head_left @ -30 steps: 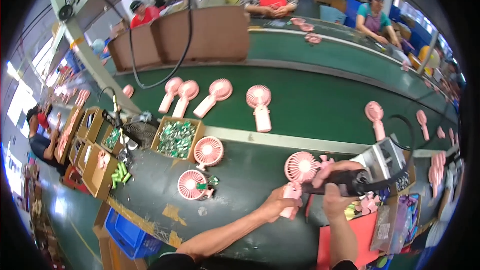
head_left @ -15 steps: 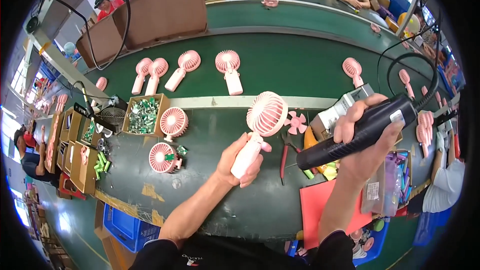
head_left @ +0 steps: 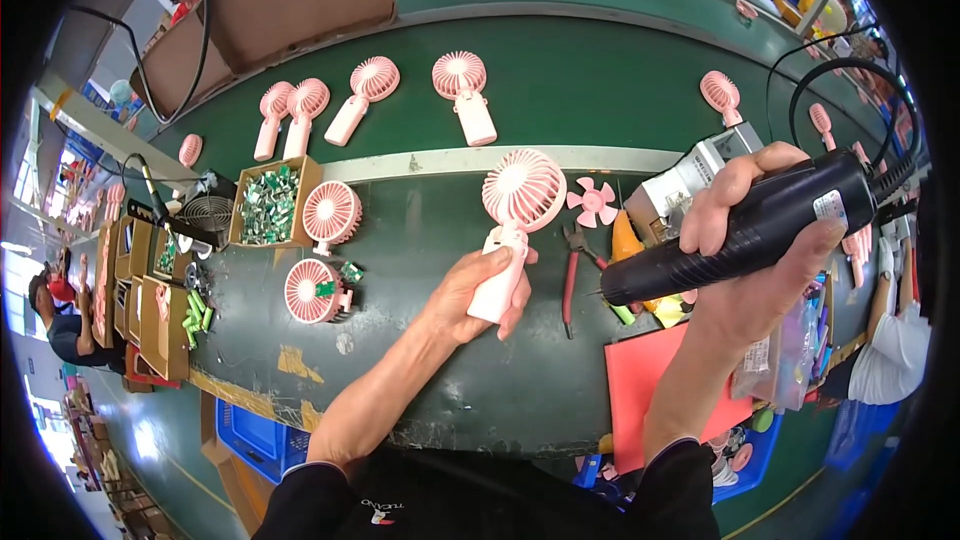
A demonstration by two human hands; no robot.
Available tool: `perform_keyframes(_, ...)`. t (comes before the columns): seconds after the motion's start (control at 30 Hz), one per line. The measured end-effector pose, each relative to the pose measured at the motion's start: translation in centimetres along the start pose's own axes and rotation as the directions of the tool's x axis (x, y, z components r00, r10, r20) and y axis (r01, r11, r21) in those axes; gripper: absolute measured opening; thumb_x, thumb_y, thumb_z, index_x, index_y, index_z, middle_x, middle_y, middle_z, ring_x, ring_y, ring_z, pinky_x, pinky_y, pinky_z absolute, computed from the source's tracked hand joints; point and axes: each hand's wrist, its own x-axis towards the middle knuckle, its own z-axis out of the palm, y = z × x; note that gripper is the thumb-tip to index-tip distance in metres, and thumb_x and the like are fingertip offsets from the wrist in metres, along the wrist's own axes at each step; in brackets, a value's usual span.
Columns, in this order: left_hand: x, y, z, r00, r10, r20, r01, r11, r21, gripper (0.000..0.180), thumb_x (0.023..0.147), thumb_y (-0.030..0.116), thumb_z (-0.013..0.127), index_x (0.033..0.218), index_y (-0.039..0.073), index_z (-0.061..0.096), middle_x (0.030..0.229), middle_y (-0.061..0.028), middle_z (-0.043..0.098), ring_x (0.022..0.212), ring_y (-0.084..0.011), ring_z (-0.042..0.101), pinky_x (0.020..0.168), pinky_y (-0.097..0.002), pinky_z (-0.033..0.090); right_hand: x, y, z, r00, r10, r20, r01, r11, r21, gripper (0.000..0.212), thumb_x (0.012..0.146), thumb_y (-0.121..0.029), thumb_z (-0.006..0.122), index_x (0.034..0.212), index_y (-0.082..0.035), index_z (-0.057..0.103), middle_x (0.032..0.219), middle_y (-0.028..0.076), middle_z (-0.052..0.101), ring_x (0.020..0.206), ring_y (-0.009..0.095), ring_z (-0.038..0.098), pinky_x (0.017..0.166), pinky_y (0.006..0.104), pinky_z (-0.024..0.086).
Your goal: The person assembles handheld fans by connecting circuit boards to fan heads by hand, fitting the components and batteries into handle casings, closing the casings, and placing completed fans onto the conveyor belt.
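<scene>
My left hand (head_left: 465, 295) is closed round the white-pink handle of a small handheld fan (head_left: 524, 190), its round slatted head pointing away from me. In my right hand (head_left: 735, 320) lies a thick black electric screwdriver (head_left: 750, 230), with a cable at its rear. Its thin bit points left, toward the fan, and stays apart from it. Beyond the fan lies a loose pink fan blade (head_left: 592, 202). Red-handled pliers (head_left: 570, 295) rest between the two hands. Left of my left hand, two fan heads (head_left: 331, 212) sit on the bench, the nearer one with a small green circuit board.
A cardboard box of green circuit boards (head_left: 268, 205) stands at left, near green cylindrical cells (head_left: 197, 318). Several finished-looking pink fans (head_left: 375, 80) lie on the green belt (head_left: 590, 90) beyond. A red sheet (head_left: 640, 380) lies under my right forearm. The screwdriver's cable (head_left: 800, 90) loops up at right.
The view has shifted, so the bench appears higher. My right hand has drawn the screwdriver slightly right, and its bit now shows. My left hand still holds the fan, tilted a little differently.
</scene>
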Motion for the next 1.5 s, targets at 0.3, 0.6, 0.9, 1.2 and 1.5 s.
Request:
perform_keyframes(0.3, 0.6, -0.7, -0.3, 0.994, 0.028, -0.103, -0.029, 1.0, -0.007, 0.027, 0.088, 0.02, 0.065, 0.102, -0.001, 0.055, 0.068, -0.0153, 0.06, 0.046, -0.0245, 0.057, 0.04, -0.0366, 0.049, 1.1, -0.4, 0.0, 0.999, -0.04, 0.031, 0.041, 0.999, -0.031, 0.07, 0.09, -0.064, 0.053, 0.118, 0.0, 0.045, 0.085, 0.014, 0.058, 0.051, 0.017, 0.057, 0.048, 0.0301, 0.05)
perform_keyframes(0.6, 0.3, -0.7, 1.8, 0.951, 0.135, -0.279, 0.003, 0.896, 0.445, 0.022, 0.08, 0.002, 0.07, 0.097, 0.001, 0.056, 0.07, -0.0117, 0.063, 0.051, -0.0197, 0.061, 0.046, -0.0311, 0.051, -0.1, -0.8, -0.1, 0.997, 0.037, -0.068, -0.026, 0.987, 0.157, 0.061, 0.077, -0.036, 0.082, 0.11, 0.004, 0.048, 0.079, 0.019, 0.063, 0.054, 0.022, 0.062, 0.049, 0.0332, 0.054)
perform_keyframes(0.9, -0.6, 1.5, 3.1, 0.964, 0.092, -0.248, -0.026, 0.967, 0.255, 0.035, 0.087, 0.003, 0.061, 0.118, 0.007, 0.045, 0.079, -0.0048, 0.055, 0.061, -0.0143, 0.053, 0.052, -0.0285, 0.044, 2.8, 1.2, -0.4, 0.966, 0.137, -0.22, -0.135, 0.991, 0.024, 0.055, 0.099, -0.05, 0.047, 0.11, 0.003, 0.048, 0.081, 0.014, 0.058, 0.054, 0.018, 0.055, 0.048, 0.0316, 0.05)
perform_keyframes(1.2, -0.9, 0.6, 0.7, 0.971, 0.098, -0.22, 0.015, 0.886, 0.464, 0.047, 0.099, 0.029, 0.048, 0.139, 0.005, 0.041, 0.086, -0.0075, 0.057, 0.068, -0.0126, 0.052, 0.054, -0.0266, 0.041, 3.6, 2.1, -3.0, 0.888, 0.455, -0.068, -0.404, 0.842, 0.357, 0.054, 0.101, -0.05, 0.04, 0.132, -0.006, 0.045, 0.09, 0.009, 0.059, 0.07, 0.02, 0.058, 0.059, 0.0364, 0.052)
perform_keyframes(1.5, -0.5, 0.8, 1.6, 0.957, 0.166, -0.237, -0.012, 0.84, 0.542, 0.033, 0.083, 0.004, 0.067, 0.111, -0.004, 0.054, 0.078, -0.0092, 0.059, 0.053, -0.0133, 0.053, 0.046, -0.0283, 0.043, 3.6, 1.2, -2.8, 0.925, 0.365, 0.104, -0.371, 0.81, 0.454, 0.06, 0.099, -0.051, 0.044, 0.14, -0.007, 0.039, 0.1, 0.01, 0.06, 0.078, 0.02, 0.057, 0.057, 0.0361, 0.049)
